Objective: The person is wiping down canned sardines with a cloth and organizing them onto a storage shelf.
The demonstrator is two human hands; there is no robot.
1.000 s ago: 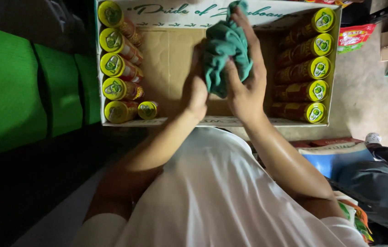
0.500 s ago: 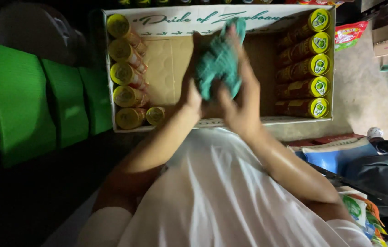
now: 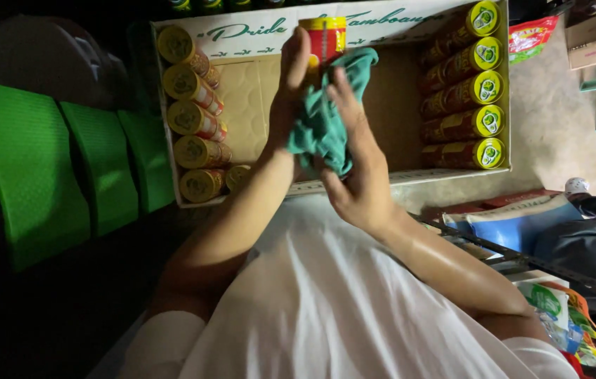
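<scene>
Dim storeroom: shallow cardboard tray (image 3: 389, 112), yellow-lidded red tins (image 3: 463, 95) lining both sides. Above its centre, left hand (image 3: 291, 91) clasps one red tin (image 3: 324, 38); right hand (image 3: 358, 172) grips teal cloth (image 3: 326, 119) against it.

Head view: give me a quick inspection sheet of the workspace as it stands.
Surface: open cardboard box, bare middle.
Job's things: red can with yellow lid, held up; teal cloth wrapped below it.
Clutter: cans lying in a left row and a right row.
Grip: left hand holds the can; right hand holds the cloth.
Cables: nothing seen.
Surroundings: green panels left, snack packets right.
</scene>
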